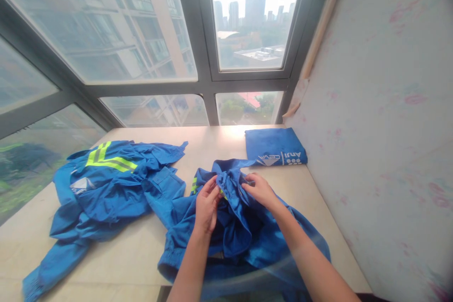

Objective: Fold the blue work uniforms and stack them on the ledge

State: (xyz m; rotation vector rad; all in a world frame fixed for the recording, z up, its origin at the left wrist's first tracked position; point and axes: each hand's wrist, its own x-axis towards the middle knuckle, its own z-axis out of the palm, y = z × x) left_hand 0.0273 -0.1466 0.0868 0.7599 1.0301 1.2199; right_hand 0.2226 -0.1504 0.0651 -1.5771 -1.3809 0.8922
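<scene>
A blue work jacket (235, 231) lies bunched up in front of me, its lower part reaching the front edge of the surface. Near its collar, my left hand (207, 203) pinches the fabric between thumb and fingers. My right hand (260, 189) grips the other side of the opening, close to a zipper (231, 205). A bit of yellow-green reflective strip (194, 185) shows at the jacket's left. The fingertips of both hands are partly hidden by folds of cloth.
A second blue jacket (106, 193) with yellow-green reflective strips is spread loosely at the left. Against the wall (382, 151) at the back right sits a folded blue garment (274, 144) with white lettering. Windows rise behind the pale wooden surface (134, 264).
</scene>
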